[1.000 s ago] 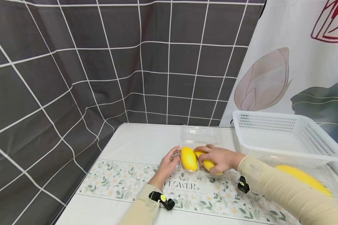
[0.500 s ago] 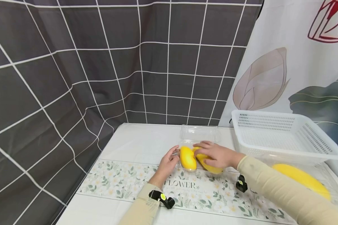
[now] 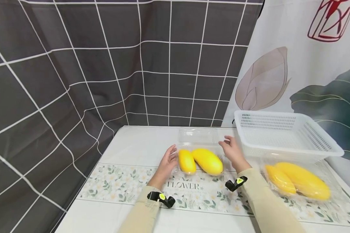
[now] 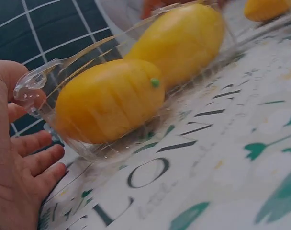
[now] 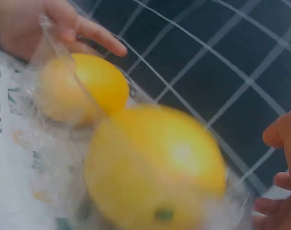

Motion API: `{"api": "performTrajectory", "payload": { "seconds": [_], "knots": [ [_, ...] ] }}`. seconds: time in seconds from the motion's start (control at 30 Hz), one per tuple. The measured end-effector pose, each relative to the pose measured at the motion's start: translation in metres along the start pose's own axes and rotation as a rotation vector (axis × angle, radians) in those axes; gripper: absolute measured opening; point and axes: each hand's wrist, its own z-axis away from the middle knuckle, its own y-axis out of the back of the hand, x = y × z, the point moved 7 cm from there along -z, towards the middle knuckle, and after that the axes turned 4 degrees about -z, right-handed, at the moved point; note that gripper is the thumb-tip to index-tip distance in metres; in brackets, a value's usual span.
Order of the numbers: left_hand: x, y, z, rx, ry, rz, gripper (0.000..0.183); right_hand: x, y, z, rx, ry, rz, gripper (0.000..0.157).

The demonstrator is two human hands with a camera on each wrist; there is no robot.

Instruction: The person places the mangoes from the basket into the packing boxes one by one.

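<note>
Two yellow mangoes, a smaller one (image 3: 187, 161) on the left and a larger one (image 3: 207, 162) on the right, lie side by side in a clear plastic clamshell box. Its transparent lid (image 3: 199, 136) is folded back on the far side. My left hand (image 3: 167, 163) is at the box's left end, fingers relaxed; in the left wrist view its fingers (image 4: 38, 153) lie beside the clear end wall (image 4: 38, 91). Near the back right corner of the box is my right hand (image 3: 233, 152), loosely bent and holding nothing.
A second clear box with two mangoes (image 3: 300, 181) sits on the right. Behind it stands a white perforated basket (image 3: 288, 149). A floral strip runs across the white tabletop (image 3: 96, 212). Dark grid cloth (image 3: 151, 81) hangs behind and along the left.
My right hand has let go of the larger mango, now settled beside the smaller one, and moved back and right. My left hand stays by the box. The view has shifted slightly right.
</note>
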Motion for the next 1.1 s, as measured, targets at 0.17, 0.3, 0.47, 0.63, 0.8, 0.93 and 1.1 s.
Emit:
{"api": "performTrajectory", "payload": {
  "seconds": [0.17,0.3,0.47,0.63,0.8,0.93,1.1],
  "knots": [
    [0.008,0.005,0.004,-0.053,-0.010,0.149,0.067,0.037,-0.014,0.000,-0.056,-0.089,-0.437,0.069],
    [-0.005,0.001,-0.007,-0.017,0.039,0.301,0.056,0.040,-0.023,0.002,-0.105,-0.048,-0.672,0.069],
    [-0.017,-0.005,-0.022,0.002,0.077,0.389,0.055,0.039,-0.031,0.002,-0.144,-0.095,-0.769,0.058],
    [-0.015,-0.006,-0.027,-0.009,0.025,0.502,0.055,0.036,-0.030,-0.001,-0.154,-0.063,-0.741,0.051],
    [-0.005,-0.003,-0.026,-0.032,-0.032,0.614,0.055,0.030,-0.028,0.000,-0.174,-0.009,-0.736,0.051],
    [0.000,-0.001,-0.025,-0.059,-0.062,0.649,0.055,0.026,-0.028,0.002,-0.181,0.022,-0.755,0.049],
    [0.004,0.002,-0.028,-0.085,-0.092,0.678,0.055,0.020,-0.029,0.002,-0.228,0.094,-0.813,0.051]
  ]
}}
